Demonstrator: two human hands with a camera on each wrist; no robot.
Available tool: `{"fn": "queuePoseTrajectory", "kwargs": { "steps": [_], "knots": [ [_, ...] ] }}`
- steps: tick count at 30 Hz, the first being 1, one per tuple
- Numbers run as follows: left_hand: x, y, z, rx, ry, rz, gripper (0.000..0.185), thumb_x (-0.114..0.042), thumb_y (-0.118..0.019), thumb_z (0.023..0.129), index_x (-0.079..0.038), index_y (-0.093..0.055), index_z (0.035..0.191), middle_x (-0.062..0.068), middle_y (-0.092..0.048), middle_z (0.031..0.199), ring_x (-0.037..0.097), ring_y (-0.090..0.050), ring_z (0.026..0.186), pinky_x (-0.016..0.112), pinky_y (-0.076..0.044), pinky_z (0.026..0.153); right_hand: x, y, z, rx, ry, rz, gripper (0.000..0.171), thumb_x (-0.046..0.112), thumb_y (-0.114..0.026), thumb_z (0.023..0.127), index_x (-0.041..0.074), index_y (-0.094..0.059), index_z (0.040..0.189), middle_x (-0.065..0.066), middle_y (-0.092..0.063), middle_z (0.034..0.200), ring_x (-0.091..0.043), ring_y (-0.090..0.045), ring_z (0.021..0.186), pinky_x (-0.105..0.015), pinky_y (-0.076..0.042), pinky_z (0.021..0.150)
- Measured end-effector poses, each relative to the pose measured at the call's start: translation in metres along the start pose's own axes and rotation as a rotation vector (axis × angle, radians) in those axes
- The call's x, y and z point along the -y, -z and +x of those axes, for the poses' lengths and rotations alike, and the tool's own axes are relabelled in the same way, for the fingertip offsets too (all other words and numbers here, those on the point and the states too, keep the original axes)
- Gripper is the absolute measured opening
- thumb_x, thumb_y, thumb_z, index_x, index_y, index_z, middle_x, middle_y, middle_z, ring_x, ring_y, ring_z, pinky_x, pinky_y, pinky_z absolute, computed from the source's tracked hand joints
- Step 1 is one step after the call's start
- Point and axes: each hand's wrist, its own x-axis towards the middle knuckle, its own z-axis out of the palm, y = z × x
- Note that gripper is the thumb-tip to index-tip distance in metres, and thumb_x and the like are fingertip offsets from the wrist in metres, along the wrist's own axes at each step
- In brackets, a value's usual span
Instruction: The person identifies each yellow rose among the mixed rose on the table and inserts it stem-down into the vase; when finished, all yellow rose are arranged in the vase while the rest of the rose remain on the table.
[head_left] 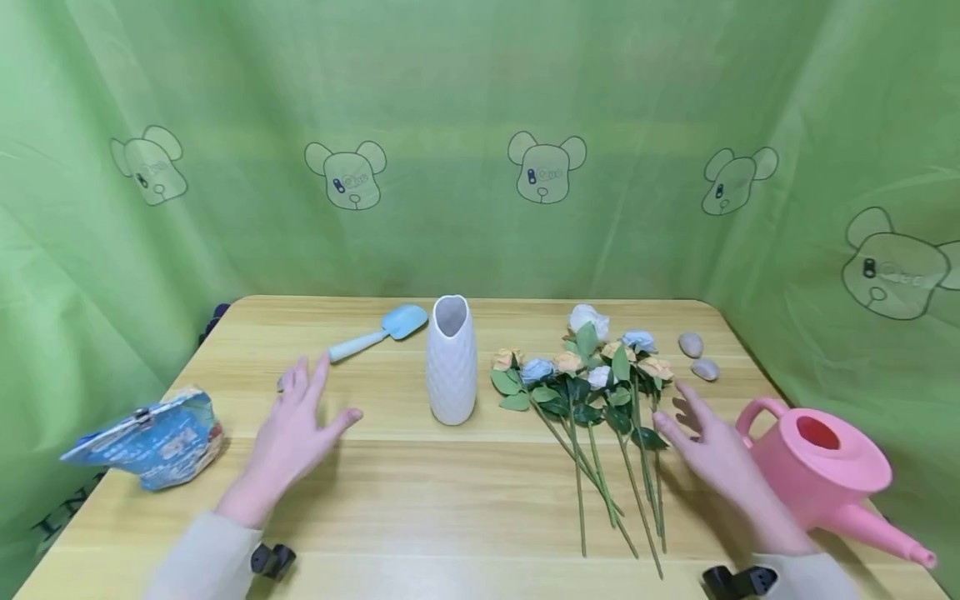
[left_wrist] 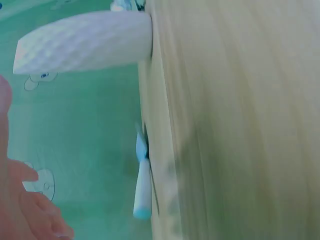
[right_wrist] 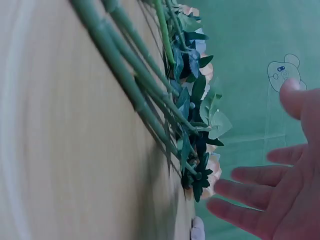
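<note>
On table (head_left: 465, 467), white vase (head_left: 452, 360) upright at centre; flowers (head_left: 592, 375) lying at its 3 o'clock; left hand (head_left: 296, 433) fingers spread, holding nothing, at vase's 8 o'clock; right hand (head_left: 712, 454) spread, empty, just beside stems

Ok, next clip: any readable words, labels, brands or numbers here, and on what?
Blue bag: printing on it, too blurred to read.
Green curtain's lower left edge: dark letters, cut off, not legible.
Vase, watering can, scoop: no text seen.
</note>
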Motion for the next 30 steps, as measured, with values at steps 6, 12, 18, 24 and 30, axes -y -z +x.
{"fn": "queuePoseTrajectory", "kwargs": {
  "steps": [6, 12, 18, 24, 30],
  "knots": [
    [-0.02, -0.014, 0.013, -0.005, -0.01, -0.256, 0.084, -0.056, -0.049, 0.089, -0.021, -0.003, 0.151, 0.017, -0.013, 0.152, 0.042, -0.022, 0.133, 0.062, -0.025, 0.102, -0.001, -0.003, -0.005, 0.011, -0.075, 0.153, 0.067, 0.04, -0.046, 0.097, -0.006, -0.026, 0.141, -0.034, -0.041, 0.131, -0.048, -0.046, 0.113, -0.051, -0.047, 0.087],
    [-0.045, -0.026, 0.028, -0.019, -0.058, -0.501, 0.075, -0.044, -0.056, 0.091, -0.018, -0.018, 0.15, 0.017, -0.028, 0.148, 0.04, -0.033, 0.129, 0.055, -0.029, 0.103, -0.002, -0.009, -0.007, 0.061, -0.242, 0.341, 0.062, 0.033, -0.055, 0.094, -0.008, -0.035, 0.136, -0.029, -0.054, 0.114, -0.031, -0.061, 0.089, -0.033, -0.056, 0.071],
    [-0.071, -0.039, 0.043, -0.02, -0.092, -0.717, 0.071, -0.035, -0.063, 0.088, -0.013, -0.028, 0.146, 0.012, -0.031, 0.147, 0.034, -0.034, 0.13, 0.047, -0.033, 0.104, -0.004, -0.02, -0.007, 0.089, -0.276, 0.39, 0.049, 0.01, -0.062, 0.088, -0.012, -0.041, 0.127, -0.023, -0.059, 0.1, -0.025, -0.062, 0.079, -0.033, -0.056, 0.067],
    [-0.093, -0.044, 0.053, -0.009, -0.048, -0.904, 0.079, -0.028, -0.072, 0.083, -0.012, -0.028, 0.146, 0.014, -0.035, 0.145, 0.03, -0.037, 0.129, 0.045, -0.032, 0.105, 0.004, -0.026, -0.006, 0.088, -0.27, 0.322, 0.049, 0.006, -0.067, 0.083, -0.012, -0.045, 0.123, -0.02, -0.06, 0.097, -0.023, -0.061, 0.075, -0.032, -0.056, 0.062],
    [-0.111, -0.039, 0.054, -0.005, -0.067, -0.995, 0.085, -0.012, -0.075, 0.079, -0.011, -0.022, 0.147, 0.023, -0.042, 0.138, 0.033, -0.043, 0.124, 0.045, -0.035, 0.103, 0.01, -0.033, -0.002, 0.059, -0.295, 0.261, 0.043, -0.001, -0.066, 0.08, -0.013, -0.049, 0.117, -0.016, -0.06, 0.09, -0.019, -0.058, 0.067, -0.032, -0.055, 0.056]
  ]
}}
